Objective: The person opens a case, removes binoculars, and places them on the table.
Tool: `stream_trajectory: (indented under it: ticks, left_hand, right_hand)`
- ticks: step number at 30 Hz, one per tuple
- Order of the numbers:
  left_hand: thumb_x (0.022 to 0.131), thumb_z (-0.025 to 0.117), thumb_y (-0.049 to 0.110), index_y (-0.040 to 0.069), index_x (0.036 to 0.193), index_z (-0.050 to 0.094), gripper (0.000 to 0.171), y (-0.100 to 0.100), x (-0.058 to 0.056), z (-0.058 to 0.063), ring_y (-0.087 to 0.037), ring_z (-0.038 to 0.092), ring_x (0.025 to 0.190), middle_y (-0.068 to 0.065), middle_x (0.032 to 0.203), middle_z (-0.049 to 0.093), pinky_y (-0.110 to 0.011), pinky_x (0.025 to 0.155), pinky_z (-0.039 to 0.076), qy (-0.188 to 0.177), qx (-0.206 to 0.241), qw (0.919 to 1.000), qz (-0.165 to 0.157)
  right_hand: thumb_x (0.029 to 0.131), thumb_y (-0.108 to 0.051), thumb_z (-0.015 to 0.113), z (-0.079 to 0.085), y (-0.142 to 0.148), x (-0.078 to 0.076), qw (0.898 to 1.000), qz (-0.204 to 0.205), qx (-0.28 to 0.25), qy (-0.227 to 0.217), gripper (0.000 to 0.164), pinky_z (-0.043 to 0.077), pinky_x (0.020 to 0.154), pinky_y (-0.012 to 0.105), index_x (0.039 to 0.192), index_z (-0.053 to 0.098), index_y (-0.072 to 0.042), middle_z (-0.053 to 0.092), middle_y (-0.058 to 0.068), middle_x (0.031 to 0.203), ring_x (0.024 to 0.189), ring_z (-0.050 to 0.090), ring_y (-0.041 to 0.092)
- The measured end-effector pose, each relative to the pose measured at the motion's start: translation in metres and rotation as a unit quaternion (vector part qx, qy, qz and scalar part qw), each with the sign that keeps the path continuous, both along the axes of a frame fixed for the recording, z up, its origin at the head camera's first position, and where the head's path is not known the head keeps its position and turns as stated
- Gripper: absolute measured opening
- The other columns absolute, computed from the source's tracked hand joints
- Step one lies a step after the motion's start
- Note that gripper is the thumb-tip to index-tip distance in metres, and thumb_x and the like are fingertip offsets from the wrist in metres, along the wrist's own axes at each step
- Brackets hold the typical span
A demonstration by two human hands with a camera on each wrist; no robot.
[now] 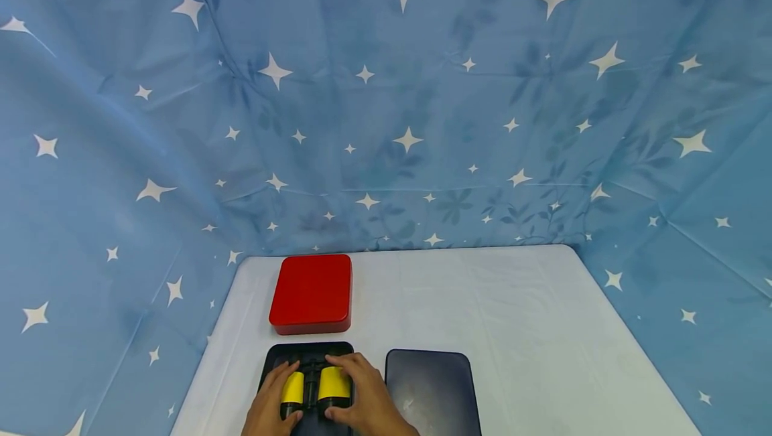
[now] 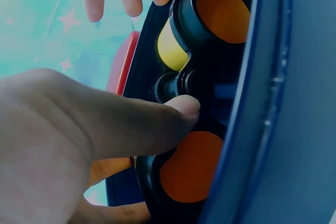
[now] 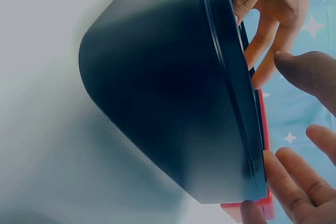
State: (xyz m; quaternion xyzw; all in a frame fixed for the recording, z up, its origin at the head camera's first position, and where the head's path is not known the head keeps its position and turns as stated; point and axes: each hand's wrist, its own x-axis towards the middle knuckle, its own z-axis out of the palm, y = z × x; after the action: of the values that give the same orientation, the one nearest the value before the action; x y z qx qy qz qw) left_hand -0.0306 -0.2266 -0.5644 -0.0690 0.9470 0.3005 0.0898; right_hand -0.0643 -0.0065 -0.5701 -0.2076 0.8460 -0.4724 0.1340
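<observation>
A pair of binoculars [image 1: 310,386], black with yellow barrels, lies inside a black open-topped box [image 1: 273,354]. My left hand [image 1: 268,404] grips its left barrel, fingers along the outer side. In the left wrist view the left thumb [image 2: 181,109] lies by the centre hinge, close to orange-tinted lenses [image 2: 191,167]. Around the right barrel my right hand [image 1: 370,396] is spread, fingertips near its far end and thumb near its close end. The right wrist view shows right fingers [image 3: 299,182] extended and apart from the thumb, beside the box's dark outer wall [image 3: 157,87].
Behind the black box sits a red square box [image 1: 312,288]. A dark flat tray or lid [image 1: 431,389] lies to the right of the black box. White cloth covers the table [image 1: 512,329], and a blue star-patterned curtain [image 1: 386,101] hangs around it.
</observation>
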Motion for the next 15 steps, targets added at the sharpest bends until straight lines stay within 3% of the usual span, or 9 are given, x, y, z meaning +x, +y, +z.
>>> stream_trajectory:
  ticks: [7,15]
  left_hand:
    - [0.073,0.096,0.007,0.004,0.149,0.056,0.086,-0.0008,0.0012,-0.0005,-0.049,0.059,0.130,-0.028,0.149,0.054,-0.069,0.107,0.049,0.014,-0.002,0.9999,0.006]
    - [0.076,0.095,0.010,0.008,0.146,0.061,0.078,0.0027,0.0051,0.0048,-0.047,0.062,0.128,-0.024,0.147,0.060,-0.069,0.109,0.048,0.044,-0.009,0.9979,0.047]
  right_hand:
    - [0.079,-0.028,0.096,-0.0003,-0.0004,-0.0001,1.000,0.000,-0.003,-0.002,0.082,0.053,0.108,0.061,0.150,0.058,-0.037,0.061,-0.009,0.136,0.117,0.063,0.012]
    - [0.080,-0.027,0.096,-0.0005,0.0007,-0.0001,1.000,0.005,-0.006,-0.001,0.081,0.053,0.109,0.057,0.151,0.057,-0.037,0.060,-0.012,0.136,0.118,0.061,0.012]
